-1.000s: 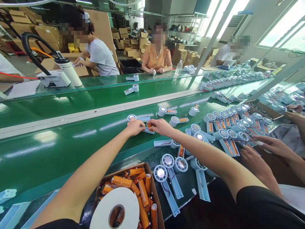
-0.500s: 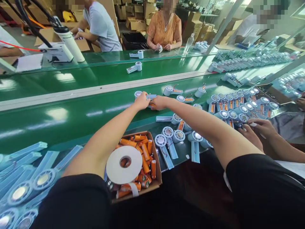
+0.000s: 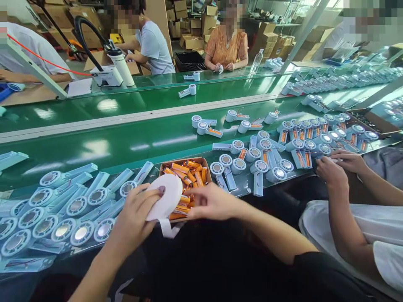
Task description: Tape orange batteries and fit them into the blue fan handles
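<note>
So, both hands are at the box right now, but doing different jobs. The left hand (image 3: 137,209) is clamped on a white tape roll (image 3: 173,193), fingertips at the core hole, probably because that edge gives a good hook for a wide, flat disc. The roll is tilted over the left side of the cardboard box (image 3: 209,170), which seems to leave the rest of the box reachable. A loose strip (image 3: 168,230) dangles off its lower edge. Can't tell if the roll touches the box.

The right hand (image 3: 217,201) is over the box's right side, fingers bent toward the orange battery cells (image 3: 181,168). Can't tell whether it's gripping one. My guess is the walls are there to stop those cylinders rolling off.

Further out on the table (image 3: 246,184), the left cluster of light-blue fan housings (image 3: 78,205) is packed tight, round heads toward the wearer and handles pointing away, likely to save room. The right cluster (image 3: 226,160) is looser, several handles toward the table edge. Some housings also sit on the green conveyor belt (image 3: 170,121), open handle up, so the orange cell inside one shows. A co-worker's hands (image 3: 333,170) are just beside the far-right rows.
</note>
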`<state>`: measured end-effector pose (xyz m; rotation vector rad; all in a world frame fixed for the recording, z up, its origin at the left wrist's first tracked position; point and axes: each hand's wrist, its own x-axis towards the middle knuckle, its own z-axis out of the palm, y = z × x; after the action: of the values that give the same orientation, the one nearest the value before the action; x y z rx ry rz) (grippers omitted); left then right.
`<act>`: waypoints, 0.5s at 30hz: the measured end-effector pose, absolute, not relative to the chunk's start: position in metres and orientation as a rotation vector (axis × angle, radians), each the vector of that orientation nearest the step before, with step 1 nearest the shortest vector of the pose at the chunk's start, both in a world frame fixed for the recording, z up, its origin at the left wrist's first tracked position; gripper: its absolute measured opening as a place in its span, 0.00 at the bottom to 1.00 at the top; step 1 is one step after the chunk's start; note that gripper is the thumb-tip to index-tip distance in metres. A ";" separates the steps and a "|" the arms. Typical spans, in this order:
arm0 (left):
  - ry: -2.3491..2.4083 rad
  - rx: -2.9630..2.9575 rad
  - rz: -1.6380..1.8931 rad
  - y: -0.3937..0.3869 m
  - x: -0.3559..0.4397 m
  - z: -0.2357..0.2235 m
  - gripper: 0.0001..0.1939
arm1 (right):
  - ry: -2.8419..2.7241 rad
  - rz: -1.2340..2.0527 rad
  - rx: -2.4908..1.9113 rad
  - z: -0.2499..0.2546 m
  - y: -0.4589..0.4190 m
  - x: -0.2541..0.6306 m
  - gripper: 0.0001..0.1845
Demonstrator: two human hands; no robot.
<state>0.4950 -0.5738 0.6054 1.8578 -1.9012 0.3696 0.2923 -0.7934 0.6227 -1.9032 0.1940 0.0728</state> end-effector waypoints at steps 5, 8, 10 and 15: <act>-1.528 2.053 0.567 -0.547 0.478 0.597 0.23 | -0.308 0.338 -1.711 0.616 -0.743 0.297 0.34; -1.286 2.117 0.478 -0.525 0.474 0.587 0.21 | -0.506 0.352 -1.951 0.620 -0.750 0.303 0.29; -1.197 2.109 0.474 -0.516 0.469 0.579 0.18 | -0.292 0.196 -2.244 0.619 -0.762 0.315 0.23; -1.249 2.039 0.490 -0.518 0.451 0.564 0.18 | 0.143 -0.019 -2.509 0.599 -0.784 0.352 0.17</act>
<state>0.4512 -0.5177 0.5637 2.0386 -1.2488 0.4900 0.3519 -0.7841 0.5985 -2.5095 0.1434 -0.0187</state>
